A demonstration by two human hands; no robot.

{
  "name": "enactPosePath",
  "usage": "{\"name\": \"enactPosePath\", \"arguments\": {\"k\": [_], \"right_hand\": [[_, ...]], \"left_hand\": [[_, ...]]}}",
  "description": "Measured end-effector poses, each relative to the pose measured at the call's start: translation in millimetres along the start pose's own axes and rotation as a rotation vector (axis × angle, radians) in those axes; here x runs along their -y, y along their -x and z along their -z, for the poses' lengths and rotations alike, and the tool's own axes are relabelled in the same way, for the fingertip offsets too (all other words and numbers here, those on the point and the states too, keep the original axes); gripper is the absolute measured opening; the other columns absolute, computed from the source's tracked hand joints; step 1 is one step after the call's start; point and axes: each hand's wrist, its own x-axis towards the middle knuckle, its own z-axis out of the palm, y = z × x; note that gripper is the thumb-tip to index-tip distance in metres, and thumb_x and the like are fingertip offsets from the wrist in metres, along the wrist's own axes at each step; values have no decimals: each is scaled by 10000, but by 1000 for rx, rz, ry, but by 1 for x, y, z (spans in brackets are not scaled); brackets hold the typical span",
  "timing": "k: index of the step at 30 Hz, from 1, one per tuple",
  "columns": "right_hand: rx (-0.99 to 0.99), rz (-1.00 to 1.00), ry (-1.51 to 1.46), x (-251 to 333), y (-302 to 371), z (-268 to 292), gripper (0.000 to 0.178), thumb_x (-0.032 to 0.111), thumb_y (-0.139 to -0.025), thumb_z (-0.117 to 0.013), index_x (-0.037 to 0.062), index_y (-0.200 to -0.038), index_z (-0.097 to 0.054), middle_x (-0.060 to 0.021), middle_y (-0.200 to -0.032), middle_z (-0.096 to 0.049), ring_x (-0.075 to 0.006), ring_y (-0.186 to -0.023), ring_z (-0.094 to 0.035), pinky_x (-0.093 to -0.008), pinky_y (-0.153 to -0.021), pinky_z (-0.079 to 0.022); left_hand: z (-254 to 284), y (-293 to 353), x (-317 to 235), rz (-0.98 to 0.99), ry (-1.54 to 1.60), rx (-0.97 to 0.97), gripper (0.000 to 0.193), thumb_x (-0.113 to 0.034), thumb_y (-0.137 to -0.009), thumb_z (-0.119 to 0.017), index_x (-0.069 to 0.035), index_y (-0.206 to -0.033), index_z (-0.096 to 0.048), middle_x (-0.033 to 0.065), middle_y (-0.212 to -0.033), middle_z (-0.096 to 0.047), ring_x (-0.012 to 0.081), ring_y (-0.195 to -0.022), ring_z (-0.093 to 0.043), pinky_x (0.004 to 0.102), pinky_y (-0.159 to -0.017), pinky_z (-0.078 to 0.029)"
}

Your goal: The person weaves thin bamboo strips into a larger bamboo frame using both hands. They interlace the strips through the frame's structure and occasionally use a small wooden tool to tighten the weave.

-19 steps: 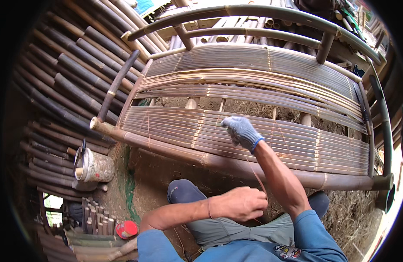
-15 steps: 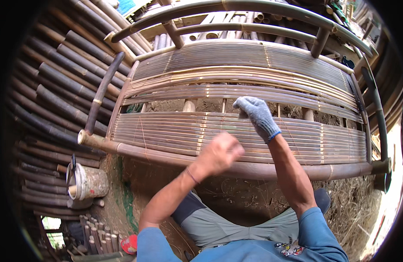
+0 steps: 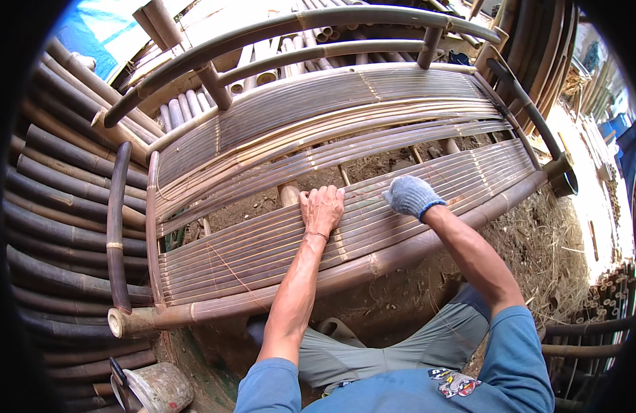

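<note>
Midway along the long brown bamboo bench (image 3: 373, 264), the bare left hand (image 3: 323, 209) lays close-set fingers over thin brown slats (image 3: 390, 226), best pressed evenly; nearer the bench's right end, the grey-knit-gloved right hand (image 3: 411, 197) curls, either's pinch unclear.

Bright daylight, glare whitening the pale, straw-strewn ground (image 3: 576, 220) at right, shade beneath the long, brown, slatted bamboo bench (image 3: 414, 251), straight edges bowed, corners vignetted black.
</note>
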Motion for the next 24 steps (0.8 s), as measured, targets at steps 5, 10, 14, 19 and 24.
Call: {"name": "enactPosePath", "arguments": {"k": [5,10,14,19,24], "right_hand": [[-100,10,-50,23,28,-28,399,328,-931,-492,36,-838,-748,-235,-878,-711,-407,-836,-702,-511,-788,-560],[-274,233,-184,39,54,-72,328,226,-983,-435,38,-878,-683,-206,-853,-699,-395,-752,-690,-491,-691,-567],[-368,474,-223,63,34,-76,161,160,-889,-536,35,-833,-618,-195,-743,-656,-378,-738,-682,-478,-639,-549],[-414,556,-328,87,25,-60,80,110,-815,-606,33,-835,-597,-169,-706,-644,-354,-678,-672,-471,-596,-538],[-290,587,-346,-12,44,-84,133,122,-899,-525,38,-819,-589,-198,-702,-627,-384,-687,-661,-502,-595,-521]], "left_hand": [[3,5,0,25,-26,23,373,-403,-1016,-445,-109,-929,-658,127,-963,-696,324,-941,-634,492,-911,-376],[13,-5,1,68,-6,183,371,-431,-1009,-454,-107,-1025,-636,128,-1045,-685,342,-1034,-619,524,-916,-377],[25,-16,3,115,52,474,412,-466,-1010,-452,-129,-1197,-599,140,-1212,-631,354,-1189,-551,585,-970,-343],[29,-24,2,186,72,661,442,-508,-1010,-442,-196,-1288,-586,147,-1343,-566,367,-1310,-468,621,-1016,-307],[35,-21,5,203,78,659,446,-516,-1008,-456,-222,-1322,-575,127,-1327,-560,361,-1292,-464,600,-1030,-299]]}}
